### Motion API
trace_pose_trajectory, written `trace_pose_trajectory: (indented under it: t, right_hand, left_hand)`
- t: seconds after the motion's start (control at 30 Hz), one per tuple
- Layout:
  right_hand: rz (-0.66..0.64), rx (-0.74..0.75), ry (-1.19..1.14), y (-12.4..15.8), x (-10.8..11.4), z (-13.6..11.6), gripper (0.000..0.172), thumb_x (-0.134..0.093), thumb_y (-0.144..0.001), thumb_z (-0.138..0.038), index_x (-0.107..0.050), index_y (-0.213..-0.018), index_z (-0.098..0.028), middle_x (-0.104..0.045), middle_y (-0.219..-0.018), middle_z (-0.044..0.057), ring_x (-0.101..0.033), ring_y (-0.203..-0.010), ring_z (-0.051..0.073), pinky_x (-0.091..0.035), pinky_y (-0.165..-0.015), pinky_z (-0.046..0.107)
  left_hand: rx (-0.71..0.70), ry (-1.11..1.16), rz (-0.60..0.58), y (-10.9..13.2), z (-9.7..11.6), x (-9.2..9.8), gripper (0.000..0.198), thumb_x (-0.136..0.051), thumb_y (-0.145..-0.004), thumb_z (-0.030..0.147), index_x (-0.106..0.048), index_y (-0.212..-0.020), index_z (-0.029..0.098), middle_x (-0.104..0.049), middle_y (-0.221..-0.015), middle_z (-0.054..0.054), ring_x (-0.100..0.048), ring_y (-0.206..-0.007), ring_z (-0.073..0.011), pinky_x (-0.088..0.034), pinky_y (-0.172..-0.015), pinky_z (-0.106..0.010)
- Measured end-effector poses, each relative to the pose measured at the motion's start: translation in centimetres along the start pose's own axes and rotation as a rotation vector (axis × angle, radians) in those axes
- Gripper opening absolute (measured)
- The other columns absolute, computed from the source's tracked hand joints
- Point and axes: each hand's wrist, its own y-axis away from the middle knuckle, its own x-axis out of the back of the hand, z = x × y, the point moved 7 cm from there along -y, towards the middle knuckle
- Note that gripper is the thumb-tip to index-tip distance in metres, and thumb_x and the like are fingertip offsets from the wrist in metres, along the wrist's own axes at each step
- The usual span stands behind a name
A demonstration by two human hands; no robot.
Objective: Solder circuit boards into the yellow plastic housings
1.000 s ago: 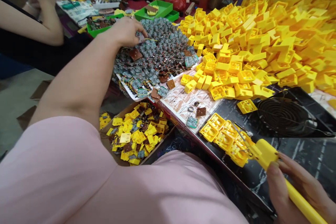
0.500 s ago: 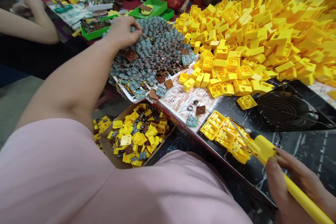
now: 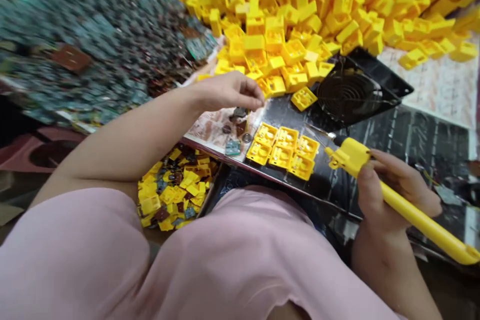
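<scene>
My left hand (image 3: 245,94) reaches over the near part of the table, fingertips pinched. A small dark circuit board (image 3: 240,112) with a thin yellow wire appears to hang from them, blurred. Below lie a brown board, a small round metal part (image 3: 246,138) and a grey-green board (image 3: 232,147). Just right of these, several open yellow plastic casings (image 3: 281,147) sit in two rows at the table edge, metal contacts inside. My right hand (image 3: 393,185) is closed around a yellow-handled soldering iron (image 3: 416,220), its thin tip pointing left above the black surface, beyond the casings.
Yellow casings (image 3: 285,25) are heaped at the back. A big pile of grey circuit boards (image 3: 105,25) lies on the left. A black fan-like unit (image 3: 348,90) stands behind the rows. Below the table edge, a box holds yellow casings and boards (image 3: 172,185).
My left hand has come from the circuit board pile to beside the rows of casings. The soldering iron has drawn back right, off the casings. The view has turned down and right.
</scene>
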Motion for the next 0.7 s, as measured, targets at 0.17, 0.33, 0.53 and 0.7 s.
trace_pose_trajectory:
  t: [0.17, 0.33, 0.53, 0.7]
  right_hand:
    - [-0.008, 0.111, -0.152, -0.3, 0.6, -0.9, 0.042, -0.091, -0.091, -0.024, -0.086, -0.132, -0.029, -0.088, -0.098, 0.005, -0.078, -0.062, 0.017, -0.062, -0.059, 0.022]
    - [-0.109, 0.207, -0.272, -0.4, 0.6, -2.0, 0.051, -0.093, -0.089, -0.019, -0.082, -0.138, -0.028, -0.088, -0.102, 0.005, -0.082, -0.070, 0.019, -0.067, -0.061, 0.023]
    - [-0.355, 0.284, -0.338, -1.2, -1.4, -4.6, 0.019, -0.084, -0.096, -0.015, -0.078, -0.110, -0.025, -0.084, -0.086, 0.002, -0.083, -0.070, 0.020, -0.068, -0.061, 0.024]
    - [-0.408, 0.321, -0.277, -1.9, -2.4, -5.7, 0.021, -0.083, -0.095, -0.012, -0.070, -0.094, -0.028, -0.081, -0.080, -0.001, -0.082, -0.068, 0.019, -0.062, -0.050, 0.023]
  left_hand:
    - [-0.063, -0.455, -0.214, -0.9, 2.8, -6.1, 0.011, -0.071, -0.090, 0.022, -0.081, -0.093, 0.020, -0.079, -0.082, 0.002, -0.076, -0.079, -0.0144, -0.052, -0.076, -0.024]
    - [-0.110, -0.650, -0.179, -0.6, 3.9, -7.6, 0.019, -0.066, -0.090, 0.019, -0.084, -0.097, 0.021, -0.083, -0.088, -0.001, -0.077, -0.083, -0.0174, -0.048, -0.075, -0.025]
    - [-0.061, -0.807, -0.159, -0.5, 4.1, -8.6, 0.023, -0.062, -0.091, 0.020, -0.084, -0.099, 0.021, -0.086, -0.103, -0.006, -0.081, -0.099, -0.0262, -0.051, -0.085, -0.033]
    - [-0.086, -0.805, -0.123, -0.6, 4.0, -8.6, 0.025, -0.060, -0.091, 0.023, -0.084, -0.097, 0.021, -0.086, -0.100, -0.006, -0.081, -0.098, -0.0263, -0.052, -0.086, -0.034]
